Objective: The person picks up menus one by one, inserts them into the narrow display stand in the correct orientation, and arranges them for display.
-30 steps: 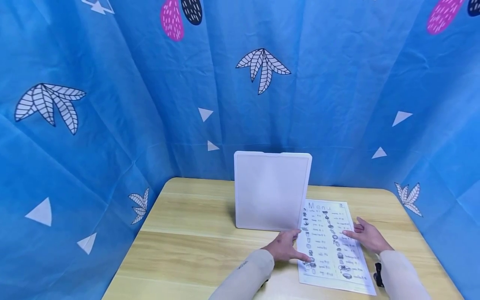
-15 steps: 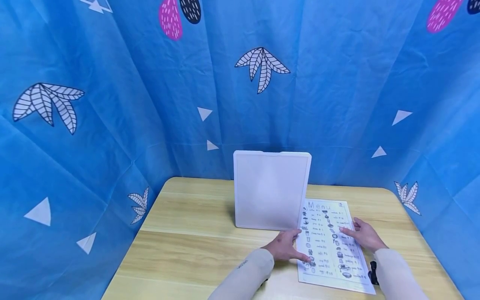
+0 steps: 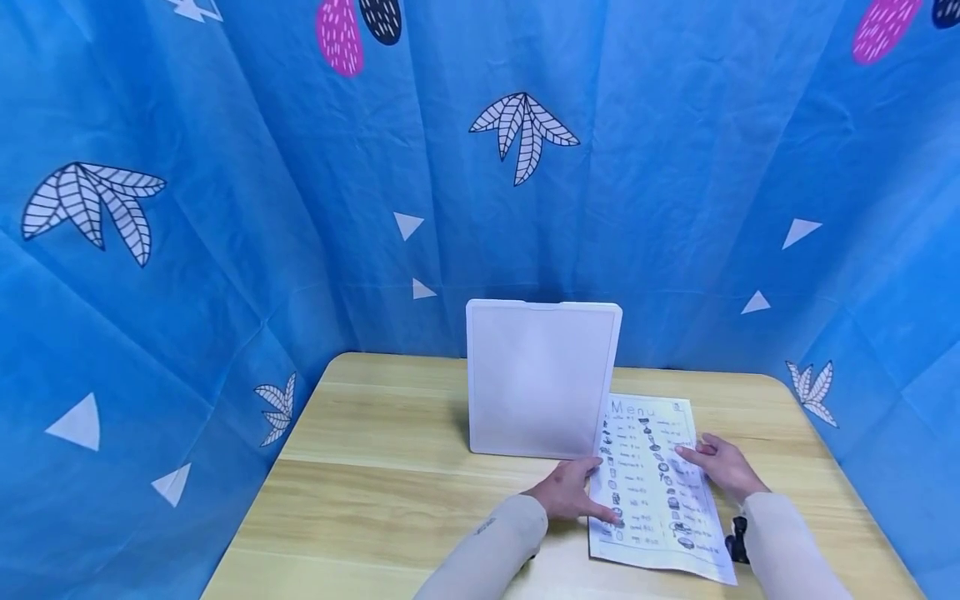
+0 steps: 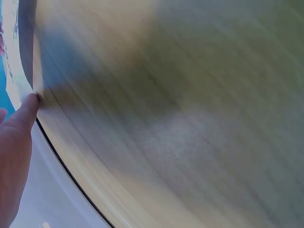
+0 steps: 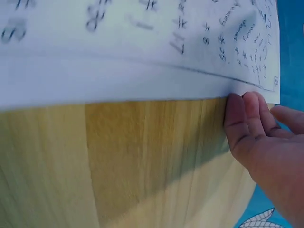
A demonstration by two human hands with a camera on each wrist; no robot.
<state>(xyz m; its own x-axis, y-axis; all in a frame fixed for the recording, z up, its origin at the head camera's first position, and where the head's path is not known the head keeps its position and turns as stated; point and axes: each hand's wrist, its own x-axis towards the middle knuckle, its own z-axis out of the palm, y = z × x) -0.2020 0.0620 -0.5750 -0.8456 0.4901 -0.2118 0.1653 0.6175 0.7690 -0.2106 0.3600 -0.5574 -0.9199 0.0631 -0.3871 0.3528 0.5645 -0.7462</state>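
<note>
Sheet of white rectangular paper (image 3: pixel 648 500), headed "Menu" and filled with small drawings and writing, lies over the right part of the pale wooden table (image 3: pixel 360 467) between two bare hands. The left hand (image 3: pixel 566 492) holds its left edge, thumb spread over the front; the right hand (image 3: pixel 726 468) pinches the right edge, thumb on top.

The right wrist view shows what the head view hides — fingertips curled up against the paper's edge. The left wrist view shows a dark shaded strip along the sheet's left side, and a fingertip touching it.

Most of the left fingers are hidden, the smaller writing is too blurred to read, and a black object (image 3: pixel 737 540) by the right wrist is partly covered by the light-coloured sleeve (image 3: pixel 795 546).

A white square-cornered panel (image 3: pixel 542 379) stands upright near the sheet's upper left; blue fabric curtains (image 3: pixel 525 242) printed with leaves and triangles surround the table.
</note>
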